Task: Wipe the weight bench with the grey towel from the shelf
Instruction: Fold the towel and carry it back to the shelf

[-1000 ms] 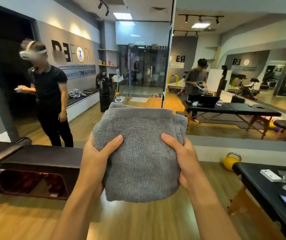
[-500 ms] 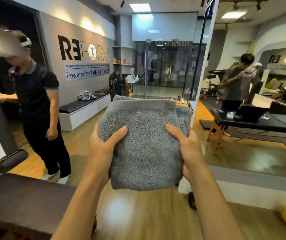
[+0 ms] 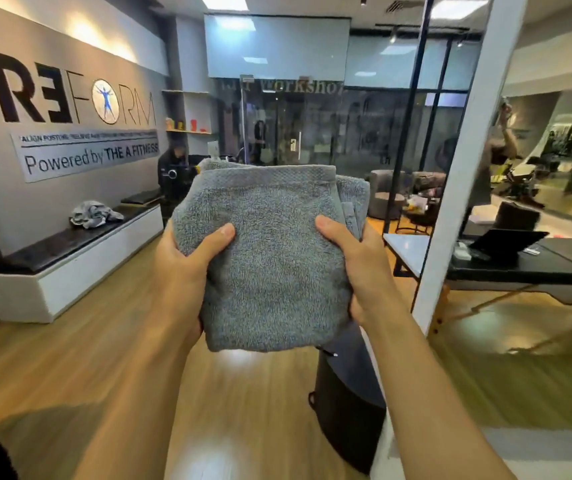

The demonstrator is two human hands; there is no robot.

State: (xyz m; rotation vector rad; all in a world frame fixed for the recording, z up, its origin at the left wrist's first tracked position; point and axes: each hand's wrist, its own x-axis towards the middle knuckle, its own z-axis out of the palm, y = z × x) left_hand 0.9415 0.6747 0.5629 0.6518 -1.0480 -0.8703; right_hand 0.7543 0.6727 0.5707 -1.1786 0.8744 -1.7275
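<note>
Grey terry cloth, looped and nubbly, made up the folded towel point(image 3: 270, 258), a thick, roughly square pad with a flat woven band along its top edge. It was held up at chest height above the glossy wood-plank floor point(image 3: 69, 368). The left hand point(image 3: 187, 271) and right hand point(image 3: 364, 268) each clasped a side, thumbs pressed across the front, fingers hidden behind.

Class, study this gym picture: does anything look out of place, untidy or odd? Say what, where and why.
One thing stands out: a crumpled grey cloth lies in a heap on the black-topped wall bench at left, while the grey towel held up between the left hand and right hand is neatly folded.
</note>
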